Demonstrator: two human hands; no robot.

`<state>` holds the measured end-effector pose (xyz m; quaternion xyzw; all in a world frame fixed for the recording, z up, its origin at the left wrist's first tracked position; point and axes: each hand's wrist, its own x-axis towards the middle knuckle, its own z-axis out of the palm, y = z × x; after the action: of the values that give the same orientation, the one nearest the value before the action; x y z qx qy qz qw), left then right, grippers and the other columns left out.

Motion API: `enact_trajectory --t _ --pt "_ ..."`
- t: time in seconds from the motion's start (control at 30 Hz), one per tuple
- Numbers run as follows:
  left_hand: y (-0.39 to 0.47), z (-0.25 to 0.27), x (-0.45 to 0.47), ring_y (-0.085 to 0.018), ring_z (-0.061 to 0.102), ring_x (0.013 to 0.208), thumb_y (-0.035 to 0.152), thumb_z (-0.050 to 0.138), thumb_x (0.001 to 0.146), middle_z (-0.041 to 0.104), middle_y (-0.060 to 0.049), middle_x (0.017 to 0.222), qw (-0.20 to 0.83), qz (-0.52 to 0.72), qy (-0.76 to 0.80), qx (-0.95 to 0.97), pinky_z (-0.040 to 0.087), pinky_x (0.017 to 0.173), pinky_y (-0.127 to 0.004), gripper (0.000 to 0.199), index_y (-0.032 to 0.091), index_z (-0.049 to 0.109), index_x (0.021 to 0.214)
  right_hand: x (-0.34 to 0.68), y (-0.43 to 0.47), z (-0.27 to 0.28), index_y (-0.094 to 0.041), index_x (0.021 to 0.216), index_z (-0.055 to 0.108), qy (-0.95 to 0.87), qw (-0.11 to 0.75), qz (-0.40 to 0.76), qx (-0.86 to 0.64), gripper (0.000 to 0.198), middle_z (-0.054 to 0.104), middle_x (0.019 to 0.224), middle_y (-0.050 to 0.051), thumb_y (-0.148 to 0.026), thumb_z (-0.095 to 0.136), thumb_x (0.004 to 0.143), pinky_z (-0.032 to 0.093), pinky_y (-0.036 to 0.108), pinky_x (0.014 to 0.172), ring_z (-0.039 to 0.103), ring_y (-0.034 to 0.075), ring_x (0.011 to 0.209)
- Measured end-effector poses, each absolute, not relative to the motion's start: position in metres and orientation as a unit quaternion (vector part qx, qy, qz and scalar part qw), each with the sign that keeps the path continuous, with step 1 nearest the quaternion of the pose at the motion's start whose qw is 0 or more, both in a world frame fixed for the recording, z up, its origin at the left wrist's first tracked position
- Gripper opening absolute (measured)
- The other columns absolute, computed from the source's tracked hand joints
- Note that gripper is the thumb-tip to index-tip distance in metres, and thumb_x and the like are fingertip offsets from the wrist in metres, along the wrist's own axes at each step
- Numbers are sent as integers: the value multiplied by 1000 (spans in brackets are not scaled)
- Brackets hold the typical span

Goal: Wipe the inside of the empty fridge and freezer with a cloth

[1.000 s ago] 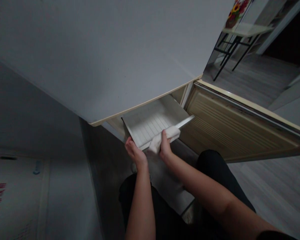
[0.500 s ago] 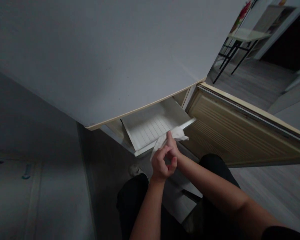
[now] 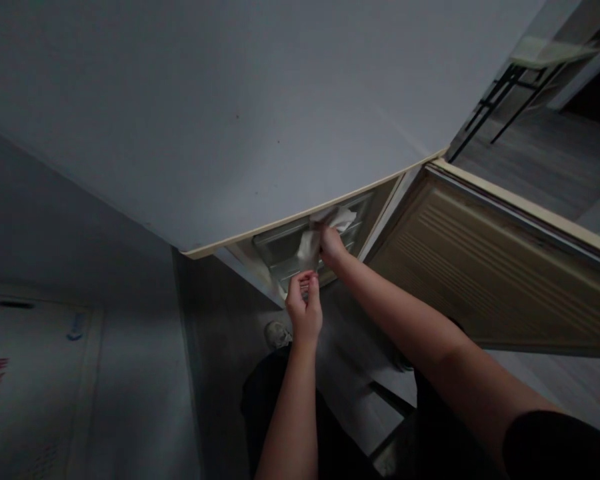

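Note:
My right hand point(image 3: 333, 245) is closed on a crumpled white cloth point(image 3: 309, 248) inside the opening of a low fridge-like cabinet. Below and left of it, at the front edge of the opening, is my left hand point(image 3: 305, 303). Its fingers curl toward the thumb, and whether anything is between them cannot be made out. Behind the cloth the dim inside point(image 3: 280, 248) of the cabinet shows a ridged, shiny surface. The cream cabinet door point(image 3: 500, 267) stands wide on the right.
A large pale cabinet top point(image 3: 280, 100) with a cream edge overhangs the opening. At left is a pale panel point(image 3: 30, 373) with red characters. A table point(image 3: 535, 60) with dark legs is at the upper right. My shoe point(image 3: 277, 333) rests on the floor below.
The white pulled-out tray no longer shows, and the ridged inside does. My right hand has moved up and inward with the cloth. My left hand has moved slightly up and left.

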<state>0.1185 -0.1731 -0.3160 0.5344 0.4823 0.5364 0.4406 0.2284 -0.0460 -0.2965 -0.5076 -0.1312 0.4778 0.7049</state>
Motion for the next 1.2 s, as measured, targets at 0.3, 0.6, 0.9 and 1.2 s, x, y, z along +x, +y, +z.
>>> enact_trajectory --t 0.3,0.6,0.9,1.2 --pt "-144 -361 152 -21 65 90 34 81 76 69 -7 94 572 429 545 437 49 98 -42 28 19 66 94 324 -227 -327 -14 97 73 73 627 603 -488 35 75 81 11 -40 50 93 60 40 85 75 25 82" --pt "-110 -385 223 -21 68 107 33 70 84 67 -10 116 660 461 552 218 52 99 -42 23 23 61 102 359 -258 -340 -16 100 73 122 613 634 -456 36 76 83 13 -42 49 92 62 41 85 76 27 91" --pt "-61 -383 245 -15 67 97 34 65 89 66 -4 102 642 540 539 73 53 85 -26 15 21 61 96 376 -254 -345 -15 110 69 134 599 685 -393 34 77 86 10 -40 58 89 63 39 86 76 27 93" --pt "-168 -390 233 -12 66 75 18 58 86 62 -1 79 671 454 586 -7 53 73 -22 4 20 57 83 385 -254 -347 -15 107 71 87 621 663 -408 37 78 98 8 -37 70 77 63 33 87 75 25 101"
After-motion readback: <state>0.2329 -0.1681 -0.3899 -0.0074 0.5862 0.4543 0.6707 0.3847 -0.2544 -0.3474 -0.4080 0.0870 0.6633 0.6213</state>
